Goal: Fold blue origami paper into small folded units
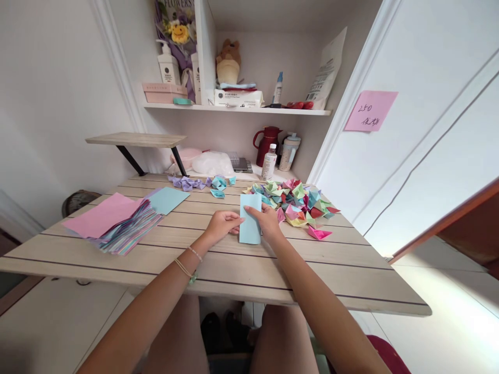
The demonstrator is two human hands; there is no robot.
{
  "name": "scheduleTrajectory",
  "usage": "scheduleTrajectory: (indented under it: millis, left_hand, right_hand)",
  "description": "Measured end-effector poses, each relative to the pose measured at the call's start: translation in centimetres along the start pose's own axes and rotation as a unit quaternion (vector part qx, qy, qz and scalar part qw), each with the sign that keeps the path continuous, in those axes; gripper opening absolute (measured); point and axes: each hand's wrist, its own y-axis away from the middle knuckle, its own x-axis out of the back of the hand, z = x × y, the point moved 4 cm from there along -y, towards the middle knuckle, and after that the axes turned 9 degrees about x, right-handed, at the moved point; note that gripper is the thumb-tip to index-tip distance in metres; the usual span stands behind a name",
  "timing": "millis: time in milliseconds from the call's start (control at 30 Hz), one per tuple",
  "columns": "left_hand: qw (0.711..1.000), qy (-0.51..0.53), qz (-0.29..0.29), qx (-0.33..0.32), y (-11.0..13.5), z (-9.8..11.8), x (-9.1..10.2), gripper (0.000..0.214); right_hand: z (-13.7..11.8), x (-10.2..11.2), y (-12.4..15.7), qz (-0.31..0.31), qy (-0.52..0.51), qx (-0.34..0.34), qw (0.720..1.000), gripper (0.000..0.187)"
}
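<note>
A light-blue sheet of paper (250, 228), folded into a tall narrow rectangle, is held upright just above the table. My right hand (268, 219) grips its right edge, thumb across the front and fingers behind. At the left edge my left hand (225, 226) pinches the same paper with its fingertips. Right behind the hands lies a heap of folded paper boats (298, 200) in many colours. A pink boat (318, 234) sits apart at the heap's near right side.
On the slatted table (218, 270), a stack of coloured paper (127, 228) lies left, beside a blue sheet (168, 200). Purple folded papers (186, 183) and blue ones (219, 183) lie behind. A bottle (269, 162), red jug (267, 145) and small raised shelf (134, 139) stand at the back.
</note>
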Motion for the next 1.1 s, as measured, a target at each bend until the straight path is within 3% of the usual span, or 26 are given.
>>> scheduleTrajectory:
  millis: [267,367,500,667,900,1100]
  left_hand:
    - [0.998,0.023,0.050,-0.002,-0.4,0.0,1.0,0.034]
    - [0.998,0.025,0.062,0.004,-0.7,-0.2,1.5,0.034]
    - [0.997,0.029,0.065,0.017,-1.1,-0.5,1.9,0.034]
    - [0.998,0.054,0.034,0.027,-1.4,-0.7,1.9,0.032]
    - [0.995,0.090,0.019,0.040,-1.1,-0.6,2.0,0.028]
    - [0.994,0.101,0.023,0.041,-0.9,-0.5,2.0,0.028]
  right_hand:
    - [0.6,0.7,-0.7,-0.085,-0.024,-0.064,0.994,0.031]
    - [0.9,1.3,-1.2,-0.086,-0.031,-0.067,0.994,0.029]
    - [1.2,2.1,-1.7,-0.035,-0.023,-0.050,0.998,0.031]
    - [0.9,2.2,-1.7,-0.019,-0.002,-0.003,1.000,0.032]
    - [0.2,1.5,-1.7,-0.132,0.057,0.064,0.988,0.030]
    - [0.0,1.9,-1.8,-0.144,0.116,0.059,0.981,0.041]
